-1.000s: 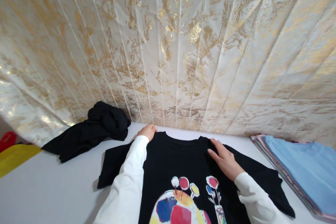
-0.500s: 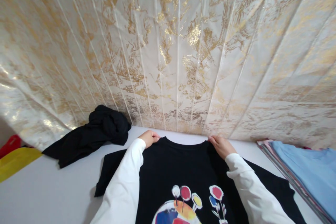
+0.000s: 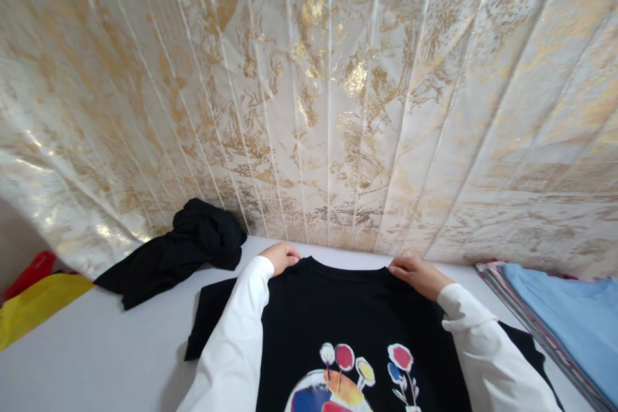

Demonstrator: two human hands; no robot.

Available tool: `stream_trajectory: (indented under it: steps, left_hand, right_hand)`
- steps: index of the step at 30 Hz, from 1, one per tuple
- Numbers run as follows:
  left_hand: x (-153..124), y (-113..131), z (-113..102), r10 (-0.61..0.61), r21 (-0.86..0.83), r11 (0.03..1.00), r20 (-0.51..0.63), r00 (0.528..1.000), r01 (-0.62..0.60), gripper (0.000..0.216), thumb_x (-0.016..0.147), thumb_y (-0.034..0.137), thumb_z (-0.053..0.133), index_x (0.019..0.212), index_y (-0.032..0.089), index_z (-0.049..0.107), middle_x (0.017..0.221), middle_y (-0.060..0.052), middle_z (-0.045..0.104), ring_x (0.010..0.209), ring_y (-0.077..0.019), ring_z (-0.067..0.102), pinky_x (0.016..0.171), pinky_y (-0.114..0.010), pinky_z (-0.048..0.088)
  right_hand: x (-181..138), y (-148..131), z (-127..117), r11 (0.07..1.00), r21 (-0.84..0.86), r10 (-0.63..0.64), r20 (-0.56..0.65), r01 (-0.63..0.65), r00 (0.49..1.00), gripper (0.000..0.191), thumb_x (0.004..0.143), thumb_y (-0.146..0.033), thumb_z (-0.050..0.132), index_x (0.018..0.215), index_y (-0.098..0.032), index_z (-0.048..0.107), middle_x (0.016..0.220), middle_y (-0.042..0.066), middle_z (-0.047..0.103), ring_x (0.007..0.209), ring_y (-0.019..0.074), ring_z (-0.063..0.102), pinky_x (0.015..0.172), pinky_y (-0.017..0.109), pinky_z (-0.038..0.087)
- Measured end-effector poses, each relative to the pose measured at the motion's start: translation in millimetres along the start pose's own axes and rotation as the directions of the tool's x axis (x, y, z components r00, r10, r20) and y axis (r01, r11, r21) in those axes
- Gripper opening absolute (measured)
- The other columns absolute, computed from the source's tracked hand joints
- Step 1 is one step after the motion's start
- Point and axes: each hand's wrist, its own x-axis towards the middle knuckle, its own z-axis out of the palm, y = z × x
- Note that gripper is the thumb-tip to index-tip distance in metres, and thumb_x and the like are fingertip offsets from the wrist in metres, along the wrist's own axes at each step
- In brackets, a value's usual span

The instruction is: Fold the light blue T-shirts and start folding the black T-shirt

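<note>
A black T-shirt (image 3: 352,315) with a bright print of balloons and flowers lies flat on the white table (image 3: 96,354), neck toward the wall. My left hand (image 3: 281,256) is closed on the shirt's left shoulder by the collar. At the right shoulder, my right hand (image 3: 418,272) has its fingers curled onto the fabric in a grip. Both arms wear white long sleeves.
A crumpled black garment (image 3: 178,251) lies at the back left against the gold-and-white wall covering (image 3: 328,96). A stack of folded clothes with a light blue one on top (image 3: 564,315) sits at the right. Yellow and red items (image 3: 33,299) are at the far left.
My right hand moved from lying flat on the shirt's right side up to the right shoulder and closed on it. The left hand stayed at the left shoulder.
</note>
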Motion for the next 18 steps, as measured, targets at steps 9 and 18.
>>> stream_trajectory:
  steps: [9,18]
  left_hand:
    - [0,4,1,0.084,0.027,0.996,0.007,0.996,-0.084,0.024,0.091,0.032,0.056,0.108,0.014,0.059,0.110,-0.006,0.060,0.097,-0.0214,0.060,0.083,-0.040,0.051]
    - [12,7,16,-0.002,0.095,0.995,-0.156,0.988,0.017,0.026,0.092,0.031,0.056,0.112,0.016,0.057,0.113,-0.007,0.059,0.096,-0.0201,0.060,0.082,-0.040,0.051]
  right_hand:
    - [1,2,-6,0.998,-0.058,-0.016,-0.060,0.012,0.998,0.023,0.070,-0.021,0.056,0.086,-0.027,0.072,0.083,0.003,0.070,0.085,0.0256,0.061,0.076,0.037,0.043]
    - [9,9,14,0.994,0.057,-0.079,-0.209,0.092,0.975,0.008,0.073,-0.026,0.048,0.078,-0.023,0.054,0.072,0.000,0.064,0.069,0.0167,0.060,0.066,0.027,0.045]
